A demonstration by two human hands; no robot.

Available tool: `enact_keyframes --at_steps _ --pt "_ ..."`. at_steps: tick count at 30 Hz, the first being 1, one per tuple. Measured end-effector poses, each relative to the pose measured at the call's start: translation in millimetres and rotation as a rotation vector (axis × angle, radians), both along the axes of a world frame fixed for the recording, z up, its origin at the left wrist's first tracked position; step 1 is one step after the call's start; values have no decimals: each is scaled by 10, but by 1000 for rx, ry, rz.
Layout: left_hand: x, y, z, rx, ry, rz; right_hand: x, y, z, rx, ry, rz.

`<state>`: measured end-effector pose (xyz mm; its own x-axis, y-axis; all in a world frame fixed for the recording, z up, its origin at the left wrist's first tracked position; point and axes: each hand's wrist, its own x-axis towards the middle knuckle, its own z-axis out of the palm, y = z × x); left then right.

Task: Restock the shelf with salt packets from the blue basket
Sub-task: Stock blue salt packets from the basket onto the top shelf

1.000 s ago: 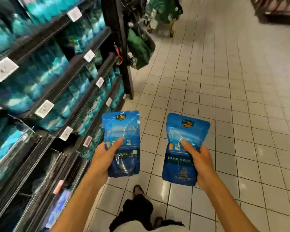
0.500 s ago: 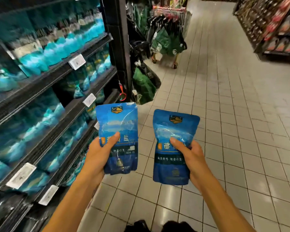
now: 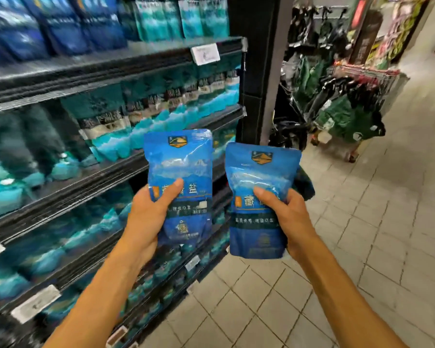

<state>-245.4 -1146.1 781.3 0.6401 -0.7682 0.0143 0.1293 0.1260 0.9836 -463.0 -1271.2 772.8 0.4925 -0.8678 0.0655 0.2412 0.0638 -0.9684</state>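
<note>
I hold two blue salt packets, one in each hand, both upright in front of me and a little apart from each other. My left hand (image 3: 146,217) has its grip closed on the left salt packet (image 3: 180,182), thumb laid across the printed front near the middle, fingers hidden behind it. My right hand (image 3: 289,217) has its grip closed on the right salt packet (image 3: 259,197) the same way, thumb on the front, fingers wrapped round the right edge. The left packet stands slightly higher than the right one and overlaps my view of the shelf (image 3: 111,64) on my left; the right packet hangs over the tiled floor (image 3: 362,247). The shelf unit shows several black tiers, each filled with rows of teal and white packets (image 3: 161,116), too blurred to count. On the top tier at the far left stand dark blue packets (image 3: 60,23) like mine, at least three, though blur hides their edges. I can make out four white price tags (image 3: 205,53) clipped to the tier fronts. Past the black shelf post (image 3: 256,71), a rack of green bags (image 3: 342,116) stands at the aisle's edge. The blue basket is out of sight.
</note>
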Motion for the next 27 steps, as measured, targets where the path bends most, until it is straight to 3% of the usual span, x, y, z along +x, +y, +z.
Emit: enact_keyframes --at_steps 9,21,27 --pt "538 -212 787 -113 -130 307 1232 -891 781 -194 -109 333" --pt "2087 185 2293 -238 -374 742 3363 -667 2137 -299 -366 596" --pt "2758 183 2725 -253 -330 696 4240 -643 2711 -236 -313 787"
